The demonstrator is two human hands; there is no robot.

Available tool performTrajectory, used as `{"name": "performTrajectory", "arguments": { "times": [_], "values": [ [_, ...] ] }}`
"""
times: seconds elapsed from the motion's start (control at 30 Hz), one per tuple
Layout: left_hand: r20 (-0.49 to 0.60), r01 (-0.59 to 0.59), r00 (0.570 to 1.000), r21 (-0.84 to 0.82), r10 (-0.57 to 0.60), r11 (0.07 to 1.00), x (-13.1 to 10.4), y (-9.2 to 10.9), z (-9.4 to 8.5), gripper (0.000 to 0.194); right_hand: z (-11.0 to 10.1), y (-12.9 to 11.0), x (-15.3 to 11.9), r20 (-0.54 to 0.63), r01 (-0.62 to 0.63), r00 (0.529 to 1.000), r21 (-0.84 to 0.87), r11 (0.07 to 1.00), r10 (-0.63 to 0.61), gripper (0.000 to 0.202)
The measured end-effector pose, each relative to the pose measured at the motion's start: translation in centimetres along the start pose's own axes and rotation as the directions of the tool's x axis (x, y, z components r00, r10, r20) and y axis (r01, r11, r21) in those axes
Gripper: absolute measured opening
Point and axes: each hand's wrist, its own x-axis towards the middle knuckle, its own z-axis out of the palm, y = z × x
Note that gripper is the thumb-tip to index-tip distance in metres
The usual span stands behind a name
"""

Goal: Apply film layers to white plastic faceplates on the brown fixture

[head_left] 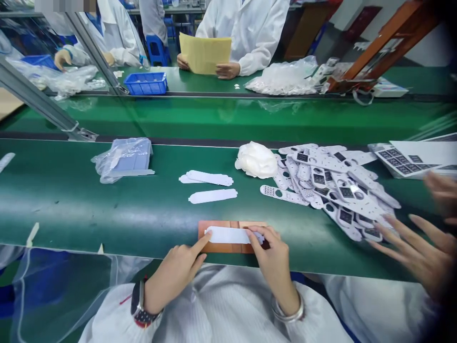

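A white strip with notched ends (228,235) lies lengthwise on an orange-brown block (233,248) at the table's front edge. The index fingertip of my left hand (178,267) presses on the strip's left end, its other fingers curled in. At the strip's right end, my right hand (273,257) has it between thumb and index finger; the fingers partly hide that end. Beyond the block lie a single white strip (213,196) and two overlapping ones (209,177).
A heap of printed white strips (335,186) lies to the right, beside a crumpled white bundle (256,160). A co-worker's spread hand (424,247) reaches in from the right. Plastic-wrapped bluish sheets (128,157) lie left. Across the belt, a person holds yellow paper (205,54).
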Motion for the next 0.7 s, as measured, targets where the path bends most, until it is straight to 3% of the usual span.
{"name": "performTrajectory", "arguments": {
  "times": [0.23, 0.37, 0.5, 0.57, 0.7],
  "values": [
    [-0.012, 0.005, 1.0, -0.024, -0.005, 1.0, -0.4, 0.0, 0.6, 0.05, -0.5, 0.3, 0.1, 0.055, 0.031, 0.998, -0.021, 0.999, -0.03, 0.017],
    [0.004, 0.014, 1.0, -0.057, -0.014, 0.998, -0.4, 0.0, 0.6, 0.05, -0.5, 0.6, 0.0, 0.01, 0.071, 0.998, -0.136, 0.988, -0.07, 0.02],
    [0.036, 0.05, 0.998, -0.23, -0.043, 0.972, -0.2, -0.3, 0.2, 0.052, -1.2, 1.5, -0.2, -0.022, 0.053, 0.998, -0.264, 0.963, -0.06, 0.027],
    [0.068, 0.071, 0.997, -0.418, -0.047, 0.906, 0.0, -0.6, -0.2, 0.058, -1.5, 1.5, -0.2, -0.006, 0.056, 0.998, -0.287, 0.956, -0.061, 0.027],
    [0.164, 0.169, 0.984, -0.72, -0.073, 0.673, 0.9, -1.2, -0.8, 0.072, -0.6, -0.8, -0.5, -0.044, 0.123, 0.989, -0.319, 0.94, -0.144, 0.014]
  ]
}}
